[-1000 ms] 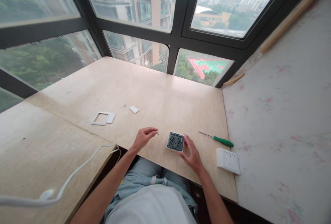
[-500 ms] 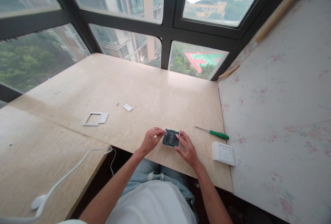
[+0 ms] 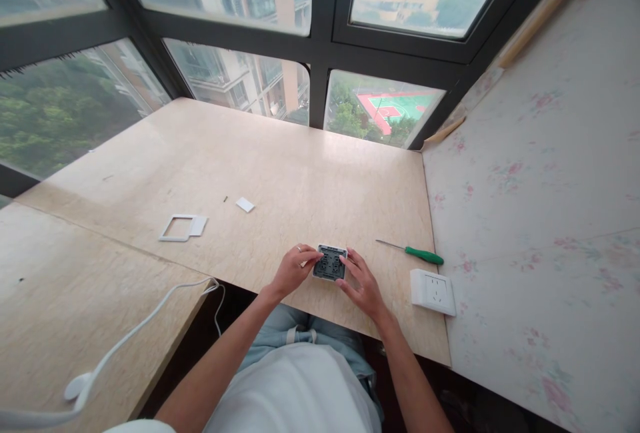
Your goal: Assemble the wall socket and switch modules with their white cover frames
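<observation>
A wall switch (image 3: 330,264) without its cover lies on the table near the front edge, its dark inner mechanism facing up inside a white rim. My right hand (image 3: 363,284) grips it along the right side, thumb at the lower corner and fingers at the upper right. From the left, my left hand (image 3: 296,269) reaches over the switch's left part with thumb and forefinger pinched together. Whatever is between those fingertips is too small to make out. Farther left lie a white cover frame (image 3: 173,238) with a white rocker plate (image 3: 199,225) against it, and another small white plate (image 3: 245,205).
To the right lies a green-handled screwdriver (image 3: 424,255), its tip pointing left. Below it, a white socket box (image 3: 433,291) stands beside the papered wall (image 3: 530,219). A white cable (image 3: 150,323) crosses the left table section. A tiny dark piece (image 3: 225,199) lies near the small plate.
My left fingertips have moved slightly right, farther over the switch mechanism. The right hand keeps its hold, and the whole view has shifted a little.
</observation>
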### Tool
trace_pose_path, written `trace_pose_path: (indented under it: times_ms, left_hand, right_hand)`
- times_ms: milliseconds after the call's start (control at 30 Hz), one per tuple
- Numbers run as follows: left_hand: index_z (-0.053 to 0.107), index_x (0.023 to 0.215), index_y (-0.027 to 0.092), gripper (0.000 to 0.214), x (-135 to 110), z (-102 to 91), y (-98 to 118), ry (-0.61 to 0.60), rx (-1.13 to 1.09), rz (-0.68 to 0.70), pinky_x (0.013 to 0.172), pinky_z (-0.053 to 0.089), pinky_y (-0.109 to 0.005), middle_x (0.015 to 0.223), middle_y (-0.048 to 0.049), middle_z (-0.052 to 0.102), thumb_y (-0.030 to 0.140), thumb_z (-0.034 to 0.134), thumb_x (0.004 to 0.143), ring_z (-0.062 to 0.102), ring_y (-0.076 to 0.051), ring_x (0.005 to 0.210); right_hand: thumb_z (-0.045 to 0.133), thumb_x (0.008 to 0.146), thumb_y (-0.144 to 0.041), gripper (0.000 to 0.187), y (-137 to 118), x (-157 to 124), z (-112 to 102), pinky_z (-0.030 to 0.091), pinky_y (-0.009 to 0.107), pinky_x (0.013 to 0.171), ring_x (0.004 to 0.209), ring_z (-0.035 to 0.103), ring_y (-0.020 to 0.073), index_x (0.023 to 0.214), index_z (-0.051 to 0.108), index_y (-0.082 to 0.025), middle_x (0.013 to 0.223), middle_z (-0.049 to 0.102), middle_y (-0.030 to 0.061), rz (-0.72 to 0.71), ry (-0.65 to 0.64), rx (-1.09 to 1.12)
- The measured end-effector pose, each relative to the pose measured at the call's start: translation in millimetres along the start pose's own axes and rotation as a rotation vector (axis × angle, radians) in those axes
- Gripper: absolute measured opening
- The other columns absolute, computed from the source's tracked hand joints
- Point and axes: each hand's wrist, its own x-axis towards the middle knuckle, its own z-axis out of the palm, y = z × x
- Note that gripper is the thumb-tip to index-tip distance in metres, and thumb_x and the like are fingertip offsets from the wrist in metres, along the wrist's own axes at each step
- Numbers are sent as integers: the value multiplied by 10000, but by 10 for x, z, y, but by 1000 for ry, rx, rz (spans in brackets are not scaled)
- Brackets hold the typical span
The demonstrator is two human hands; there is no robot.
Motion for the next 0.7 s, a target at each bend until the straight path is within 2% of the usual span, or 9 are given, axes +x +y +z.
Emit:
trace_pose_path:
  times_ms: [267, 400, 700]
  left_hand:
    - [743, 957, 210, 198, 34, -59, 61, -108, 246, 151, 770, 520, -326, 973, -82, 678, 136, 572, 890, 617, -182, 862]
    - [740, 992, 210, 189, 19, -91, 54, -145, 231, 132, 794, 533, -343, 1104, -103, 647, 183, 577, 899, 621, -164, 849]
    - [700, 1108, 212, 237, -84, -93, 21, -93, 122, 83, 829, 549, -346, 1148, -110, 627, 205, 555, 921, 620, -173, 927]
  right_hand:
    - [613, 906, -335, 542, 2, -2, 9, 436, 471, 1088, 1344, 467, 281, 1425, 472, -271, 1525, 370, 128, -5, 16, 3]
    - [617, 903, -342, 540, 5, -6, 14, 455, 465, 1069, 1317, 495, 277, 1420, 478, -272, 1518, 379, 131, -6, 26, 2]
    - [616, 904, -343, 531, 2, -1, 8, 448, 465, 1073, 1317, 492, 276, 1413, 487, -263, 1506, 390, 139, 8, 18, 8]
